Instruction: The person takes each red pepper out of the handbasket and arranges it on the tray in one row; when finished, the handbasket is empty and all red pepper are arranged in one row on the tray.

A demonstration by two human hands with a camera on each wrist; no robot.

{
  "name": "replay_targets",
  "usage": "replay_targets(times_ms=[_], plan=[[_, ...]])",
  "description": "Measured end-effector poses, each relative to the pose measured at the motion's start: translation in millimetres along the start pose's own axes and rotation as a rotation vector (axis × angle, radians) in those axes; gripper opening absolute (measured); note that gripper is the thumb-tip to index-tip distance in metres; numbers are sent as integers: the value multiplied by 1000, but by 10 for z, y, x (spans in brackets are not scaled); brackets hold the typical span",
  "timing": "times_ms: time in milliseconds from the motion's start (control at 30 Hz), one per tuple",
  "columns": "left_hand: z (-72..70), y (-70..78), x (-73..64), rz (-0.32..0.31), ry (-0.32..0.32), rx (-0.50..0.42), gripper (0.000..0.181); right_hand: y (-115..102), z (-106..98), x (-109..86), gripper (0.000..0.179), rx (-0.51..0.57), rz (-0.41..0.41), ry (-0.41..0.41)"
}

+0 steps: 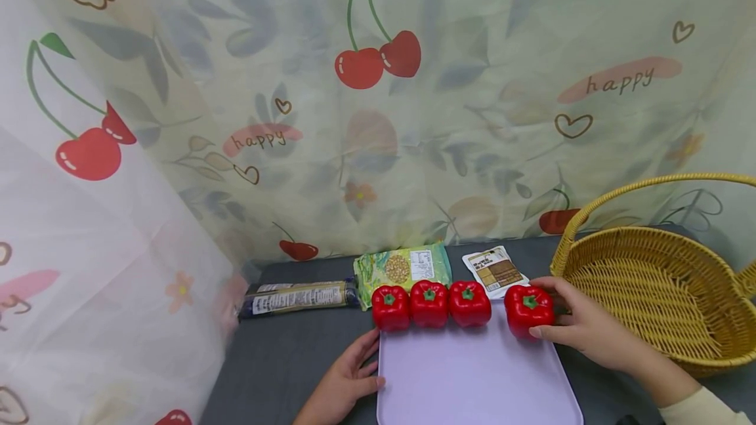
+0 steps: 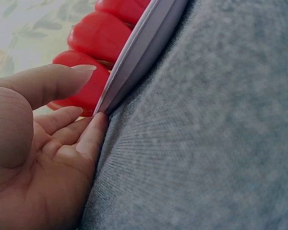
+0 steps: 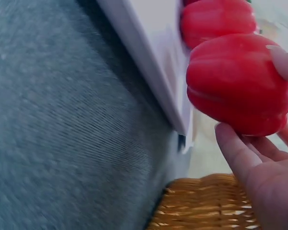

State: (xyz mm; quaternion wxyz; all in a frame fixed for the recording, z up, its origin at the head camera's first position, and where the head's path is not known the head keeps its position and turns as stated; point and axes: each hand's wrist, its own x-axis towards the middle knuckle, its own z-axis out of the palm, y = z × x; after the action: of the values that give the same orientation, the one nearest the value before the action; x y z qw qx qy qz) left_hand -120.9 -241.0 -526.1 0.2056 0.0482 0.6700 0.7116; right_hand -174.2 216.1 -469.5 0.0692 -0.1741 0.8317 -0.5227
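My right hand [image 1: 575,317] grips a red bell pepper [image 1: 529,310] between thumb and fingers, over the far right corner of a pale purple tray [image 1: 472,379]. The pepper has a green stem on top, and the right wrist view shows fingertips along its underside. Three more red bell peppers stand in a row along the tray's far edge: the left one [image 1: 390,307], the middle one [image 1: 429,303] and the right one [image 1: 470,303]. At the tray's left edge rests my left hand [image 1: 348,372], its fingers extended and its fingertips by the rim, with no pepper in it.
A yellow wicker basket [image 1: 644,235] with a tall handle stands at the right. Behind the peppers lie a green food packet [image 1: 407,267] and a small white-and-brown packet [image 1: 496,269]. Long wrapped packages [image 1: 298,298] lie at the left, on the grey cloth [image 1: 283,346]. A patterned curtain hangs behind.
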Motion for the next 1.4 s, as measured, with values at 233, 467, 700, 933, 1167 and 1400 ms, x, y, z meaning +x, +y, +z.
replay_targets(times_ms=[233,467,700,933,1167,1400], plan=[[-14,-12,15,-10,13,25,87,49,70,42,86,-43,46,-1],[-12,-4,20,-29,20,24,88,90,117,116,89,-35,41,18],[-21,-4,16,-7,10,38,87,93,162,168,89,-72,9,48],[-5,10,0,-5,4,23,87,75,206,205,89,-54,16,42],[-20,4,11,-12,0,13,87,76,223,243,89,-62,14,30],[-11,-1,5,-10,-2,9,86,77,235,258,89,-54,19,32]])
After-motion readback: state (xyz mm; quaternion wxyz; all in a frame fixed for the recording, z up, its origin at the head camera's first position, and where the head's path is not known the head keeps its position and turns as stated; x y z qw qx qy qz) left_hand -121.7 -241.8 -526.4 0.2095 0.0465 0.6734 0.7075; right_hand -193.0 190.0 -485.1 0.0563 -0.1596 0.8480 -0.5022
